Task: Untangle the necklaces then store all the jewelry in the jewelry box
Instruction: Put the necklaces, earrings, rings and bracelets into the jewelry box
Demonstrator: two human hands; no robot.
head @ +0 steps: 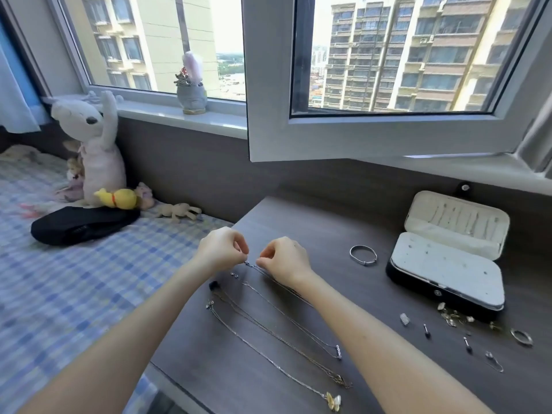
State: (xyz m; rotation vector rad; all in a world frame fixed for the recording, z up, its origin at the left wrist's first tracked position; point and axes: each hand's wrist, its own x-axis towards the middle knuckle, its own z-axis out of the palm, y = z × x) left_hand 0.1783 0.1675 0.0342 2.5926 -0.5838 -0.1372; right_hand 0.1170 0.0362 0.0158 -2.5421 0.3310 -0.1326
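On the dark bench (328,222), near its left edge, left hand (219,251) and right hand (283,259) close together; both grips curled tight, thumb against forefinger, pinching between them the far end of a thin silver necklace (260,269); from the pinch, long axis running toward the near right and passing under the right forearm; cannot tell where the other end lies. Just beside it, on the near-left side, laid out flat and roughly parallel, three more: a bar-pendant necklace (338,351), a gold-pendant necklace (340,380) and a butterfly-pendant necklace (333,401); all with clasp ends at the far left and pendants pointing to the near right, toward the front of the bench. Well apart to the right, a jewelry box (418,286) lying open, lid leaning back toward the wall, long axis going left to right; a silver bangle (365,263) flat between the hands and the box; near the front right corner of the box, a scatter of small earrings (455,316) and a ring (521,337). Left of the bench, a bed (74,279) with checked cover.
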